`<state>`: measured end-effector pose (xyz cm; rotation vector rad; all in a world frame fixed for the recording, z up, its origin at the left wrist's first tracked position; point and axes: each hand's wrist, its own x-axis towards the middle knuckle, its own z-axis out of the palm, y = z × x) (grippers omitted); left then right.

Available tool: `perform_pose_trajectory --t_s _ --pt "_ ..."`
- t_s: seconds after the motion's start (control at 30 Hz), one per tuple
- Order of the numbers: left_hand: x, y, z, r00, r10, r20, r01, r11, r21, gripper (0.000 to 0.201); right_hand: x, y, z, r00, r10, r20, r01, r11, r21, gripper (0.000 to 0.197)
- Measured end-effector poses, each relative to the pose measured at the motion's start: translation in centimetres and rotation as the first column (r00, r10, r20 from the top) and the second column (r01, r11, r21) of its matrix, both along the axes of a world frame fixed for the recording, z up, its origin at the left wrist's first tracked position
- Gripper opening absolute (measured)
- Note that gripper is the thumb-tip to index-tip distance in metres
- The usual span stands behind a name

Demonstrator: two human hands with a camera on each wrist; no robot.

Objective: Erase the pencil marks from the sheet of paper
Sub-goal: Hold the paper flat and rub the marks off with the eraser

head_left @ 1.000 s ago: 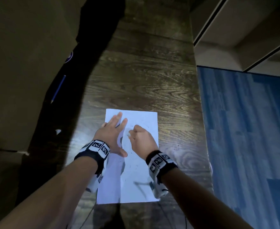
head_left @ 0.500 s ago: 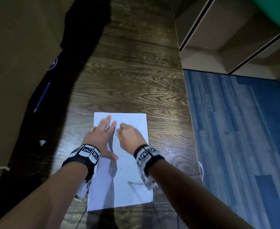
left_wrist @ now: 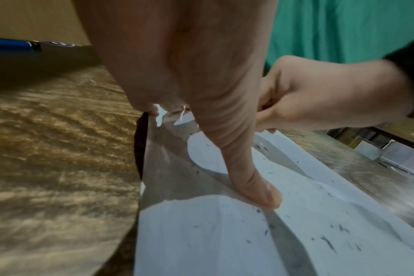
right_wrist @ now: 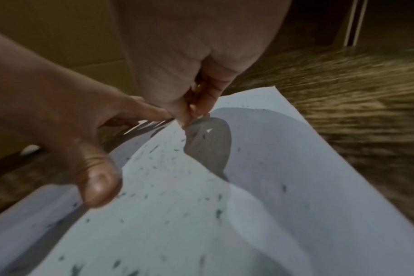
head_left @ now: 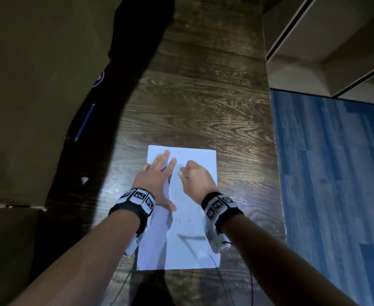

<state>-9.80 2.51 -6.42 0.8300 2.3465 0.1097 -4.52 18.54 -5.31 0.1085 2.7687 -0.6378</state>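
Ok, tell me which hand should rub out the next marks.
Right hand: its curled fingers already pinch something, likely the eraser, down on the sheet of paper. The left hand lies flat, pinning it.

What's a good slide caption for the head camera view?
Left hand flat on the paper while the right hand rubs near its top; pencil aside.

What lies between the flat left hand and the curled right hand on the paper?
Only a strip of the white paper sheet, shaded and dotted with dark eraser crumbs, separates left hand from right hand; head and wrist views show it.
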Motion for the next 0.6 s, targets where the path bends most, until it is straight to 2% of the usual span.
perform_pose_trajectory --t_s 0.07,0.13,0.17,0.3,0.43,0.53,0.6 --pt "0.0 0.1 0.1 1.0 0.002 0.001 -0.002 1.0 -0.003 0.149 0.2 -0.5 -0.2 0.999 -0.032 -0.024 0.032 0.999 -0.017 0.018" --pt "0.2 0.1 0.1 1.0 0.018 0.0 -0.018 1.0 0.003 0.148 2.9 -1.6 -0.7 0.991 -0.13 -0.038 0.123 0.983 -0.137 0.016" --pt "0.2 0.1 0.2 1.0 0.021 -0.011 -0.021 1.0 0.006 0.147 4.5 -2.1 -0.7 0.982 -0.191 -0.009 0.184 0.957 -0.225 0.017" --pt "1.1 -0.3 0.4 0.999 -0.012 -0.038 0.012 1.0 -0.001 0.149 8.4 -2.6 -1.1 0.96 -0.273 0.061 0.278 0.912 -0.303 0.022" --pt "2.7 -1.2 0.8 0.999 -0.028 -0.014 0.028 1.0 0.01 0.145 9.6 -1.7 -0.9 0.964 -0.255 -0.072 0.239 0.955 -0.176 0.014" --pt "4.3 -1.8 1.3 0.994 -0.105 -0.016 0.105 0.994 -0.005 0.14 11.2 -1.0 -0.9 0.906 -0.381 -0.184 0.358 0.922 -0.146 0.008" --pt "5.1 -2.1 1.7 0.985 -0.174 -0.014 0.174 0.984 -0.039 0.137 12.0 -0.1 -0.7 0.845 -0.472 -0.253 0.454 0.882 -0.13 0.019"
